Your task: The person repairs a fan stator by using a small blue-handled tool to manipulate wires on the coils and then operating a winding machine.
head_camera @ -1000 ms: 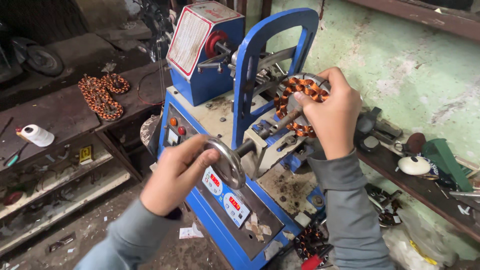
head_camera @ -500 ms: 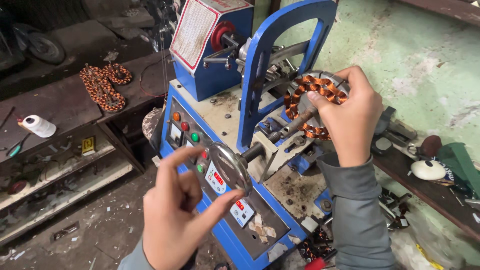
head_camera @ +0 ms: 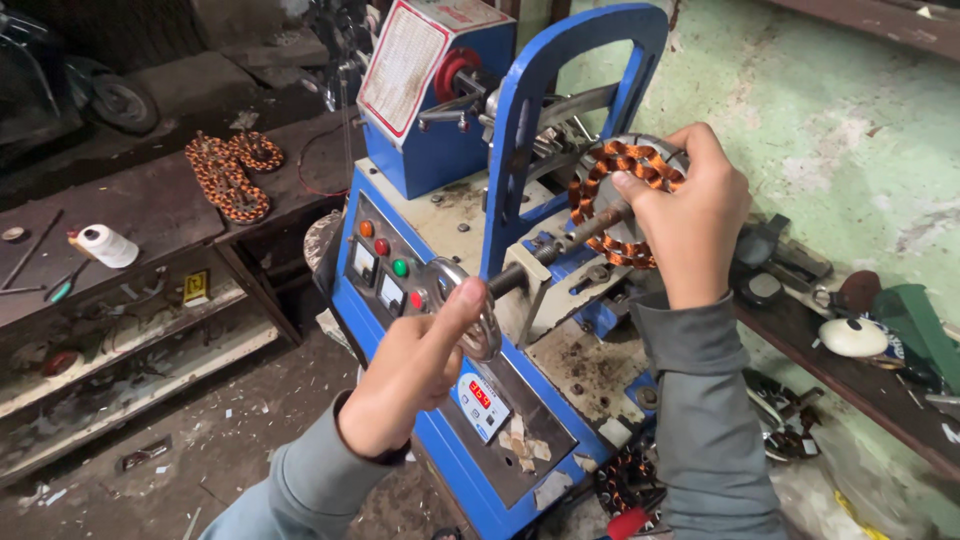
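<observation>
A blue coil winding machine (head_camera: 440, 150) stands before me, with a blue arch frame and a control panel of coloured buttons. My left hand (head_camera: 415, 365) grips the round metal crank wheel (head_camera: 478, 318) at the front end of its shaft. My right hand (head_camera: 690, 215) holds a round stator with copper-orange windings (head_camera: 615, 180) mounted at the far end of that shaft, fingers wrapped over its right side.
A dark workbench at left carries copper coil bundles (head_camera: 230, 175), a white thread spool (head_camera: 105, 245) and small tools. A shelf at right holds a white round object (head_camera: 853, 337) and a green tool (head_camera: 915, 320). Wound stators lie on the floor (head_camera: 625, 480).
My left hand has shifted around the crank wheel, going from spread fingers beside it to a closed grip on it. My right hand stays on the stator.
</observation>
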